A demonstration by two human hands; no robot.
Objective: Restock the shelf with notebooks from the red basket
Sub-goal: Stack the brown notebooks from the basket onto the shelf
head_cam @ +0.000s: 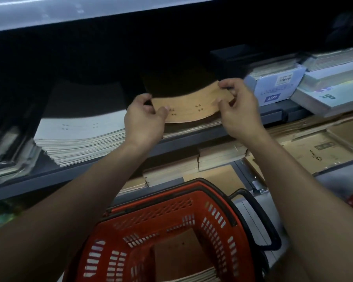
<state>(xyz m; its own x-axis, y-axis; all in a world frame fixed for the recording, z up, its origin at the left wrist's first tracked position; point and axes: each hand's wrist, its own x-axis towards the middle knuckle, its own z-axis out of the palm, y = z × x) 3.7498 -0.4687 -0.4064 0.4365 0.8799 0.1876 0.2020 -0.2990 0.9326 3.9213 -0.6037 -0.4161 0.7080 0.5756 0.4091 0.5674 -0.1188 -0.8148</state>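
Brown notebook point(192, 106) pinched by left hand point(144, 121) and right hand point(239, 110) over shelf point(192, 137) stack.

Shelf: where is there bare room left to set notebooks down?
Little bare room shows. A dark gap lies between the white stack and the brown notebooks held by the left hand and right hand. Right of them, blue packs crowd the shelf.
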